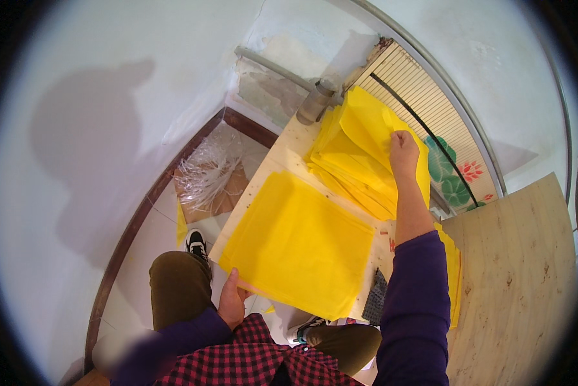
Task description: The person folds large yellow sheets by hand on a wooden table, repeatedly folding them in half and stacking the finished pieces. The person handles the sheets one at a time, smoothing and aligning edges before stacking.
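A flat stack of yellow fabric-like sheets [302, 241] lies on a wooden board, close in front of me. At its near left corner rests my left hand [232, 301], thumb and fingers apart against the edge, not closed round anything. Behind it to the right, a taller, looser pile of yellow sheets [344, 151] leans in uneven layers. My right hand [404, 154] is closed in a pinch on the raised top sheet [369, 122] of that pile. The fingertips are partly hidden by the hand itself.
White plastic strips [212, 170] lie on cardboard at the left by the wall. A metal pipe [316, 103] stands at the board's far corner. To the right is a wooden panel [514, 276]. A dark grey cloth [375, 297] lies at the board's near right edge.
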